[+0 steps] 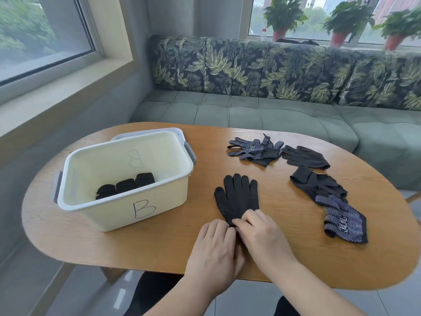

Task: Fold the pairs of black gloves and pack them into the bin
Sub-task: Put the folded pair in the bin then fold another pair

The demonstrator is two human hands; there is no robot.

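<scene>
A black glove pair (237, 197) lies flat on the wooden table (159, 242), fingers pointing away from me. My left hand (215, 249) and my right hand (262, 233) meet at its cuff, fingers curled and pinching the cuff edge, which they hide. To the left stands a cream bin (109, 215) marked "B", holding three folded black glove bundles (125, 185). More gloves lie to the right: a dotted pair (255, 150), a plain black glove (305, 157), a dark pair (316, 185) and a dotted pair (344, 221).
The bin's lid (145, 133) sits behind the bin. A green bench sofa (273, 115) with leaf-print cushions runs behind the table. Potted plants (341, 21) stand on the window sill. The table's near edge is just below my wrists.
</scene>
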